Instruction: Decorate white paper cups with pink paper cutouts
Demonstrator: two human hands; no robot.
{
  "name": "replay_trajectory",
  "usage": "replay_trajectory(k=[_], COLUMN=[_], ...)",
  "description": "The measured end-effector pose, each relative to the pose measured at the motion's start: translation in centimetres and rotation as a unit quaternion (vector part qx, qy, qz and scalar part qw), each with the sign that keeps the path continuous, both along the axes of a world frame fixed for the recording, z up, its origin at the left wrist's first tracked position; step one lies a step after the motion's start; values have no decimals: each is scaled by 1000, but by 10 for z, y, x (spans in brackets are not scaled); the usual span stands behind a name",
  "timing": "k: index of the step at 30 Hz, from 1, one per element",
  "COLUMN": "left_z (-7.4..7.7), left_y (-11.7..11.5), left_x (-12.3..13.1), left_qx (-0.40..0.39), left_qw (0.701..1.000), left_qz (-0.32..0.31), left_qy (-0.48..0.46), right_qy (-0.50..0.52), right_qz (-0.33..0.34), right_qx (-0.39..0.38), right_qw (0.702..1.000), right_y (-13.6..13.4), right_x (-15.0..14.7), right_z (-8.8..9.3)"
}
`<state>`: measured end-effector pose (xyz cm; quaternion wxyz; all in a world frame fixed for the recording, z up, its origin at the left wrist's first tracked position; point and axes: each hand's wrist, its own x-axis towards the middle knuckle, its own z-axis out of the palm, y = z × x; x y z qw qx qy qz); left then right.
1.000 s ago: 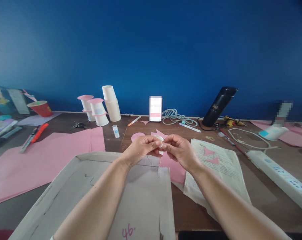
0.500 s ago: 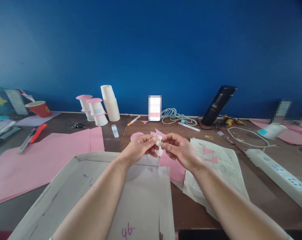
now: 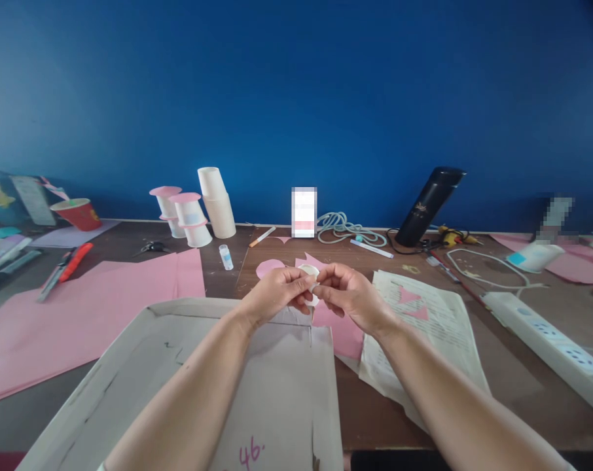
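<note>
Both hands meet at the middle of the view, fingertips pinched together. Between them is a small white piece [image 3: 315, 288], mostly covered by the fingers, too small to name. My left hand [image 3: 279, 291] is closed around its left side, and my right hand [image 3: 348, 291] pinches it from the right. A round white rim [image 3: 308, 268] shows just behind the fingertips. Under and behind the hands lie pink paper [image 3: 340, 333] and a pink disc [image 3: 269, 267].
A white cardboard box lid [image 3: 198, 392] fills the front left. Behind stand paper cups [image 3: 218, 209], a phone [image 3: 304, 212] and a black flask [image 3: 429, 206]. Printed sheets [image 3: 438, 347] and a power strip [image 3: 546, 347] lie right; a cutter [image 3: 63, 268] lies left.
The fingertips have drawn closer together, and less of the white piece shows between them. My right hand has shifted slightly down.
</note>
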<state>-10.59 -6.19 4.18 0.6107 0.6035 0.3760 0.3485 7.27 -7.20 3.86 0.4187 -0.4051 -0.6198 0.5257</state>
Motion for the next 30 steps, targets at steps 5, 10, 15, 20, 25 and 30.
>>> replay_trajectory(k=[5, 10, 15, 20, 25, 30], left_z=[1, 1, 5, 12, 7, 4], left_y=[0, -1, -1, 1, 5, 6], left_x=[0, 2, -1, -15, -19, -15], left_qx=[-11, -21, -5, 38, 124, 106], left_qw=[1000, 999, 999, 994, 973, 975], left_qz=[6, 5, 9, 102, 138, 122], left_qy=[-4, -27, -42, -1, 137, 151], right_qy=[-9, 13, 34, 20, -131, -234], right_qz=[-20, -27, -29, -170, -262, -250], right_qx=[32, 27, 23, 91, 182, 267], right_qw=[999, 999, 999, 981, 939, 901], right_y=[-1, 0, 3, 14, 26, 31], right_x=[0, -3, -2, 12, 16, 7], right_z=[-3, -5, -2, -6, -19, -22])
